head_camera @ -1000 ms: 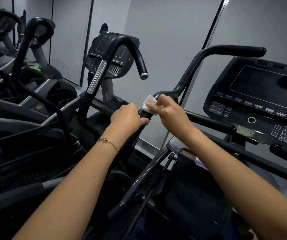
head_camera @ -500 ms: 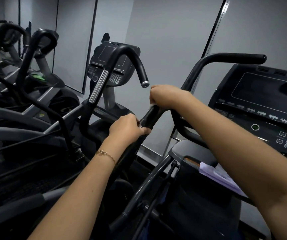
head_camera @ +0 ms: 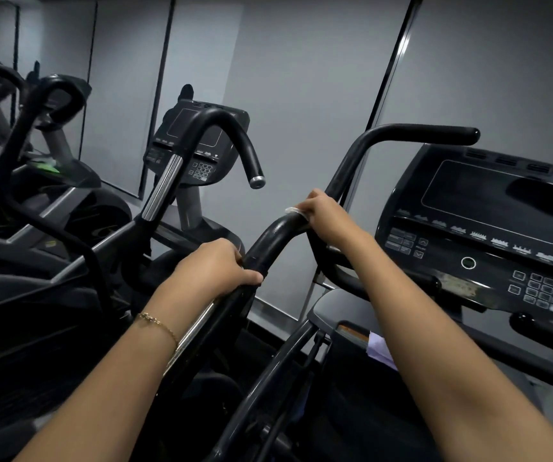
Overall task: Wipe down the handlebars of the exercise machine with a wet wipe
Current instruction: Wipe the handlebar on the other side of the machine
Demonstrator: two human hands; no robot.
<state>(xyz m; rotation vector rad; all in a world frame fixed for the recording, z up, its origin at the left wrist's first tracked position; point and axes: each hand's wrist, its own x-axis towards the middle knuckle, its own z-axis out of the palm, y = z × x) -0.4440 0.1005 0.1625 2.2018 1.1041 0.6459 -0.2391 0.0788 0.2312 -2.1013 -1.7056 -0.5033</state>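
A person's left hand [head_camera: 217, 266] clasps the black handlebar [head_camera: 270, 240] low down, steadying it. The right hand [head_camera: 326, 216], grip closed, presses a thin, limp wet wipe [head_camera: 294, 210] around the rigid, probably slick upper bend, beside the console [head_camera: 488, 228].

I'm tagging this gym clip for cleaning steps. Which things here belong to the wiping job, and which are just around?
In the job:
right hand
wet wipe
handlebar
left hand

Just around:
console
neighbouring machine's handlebar
lilac paper
bracelet
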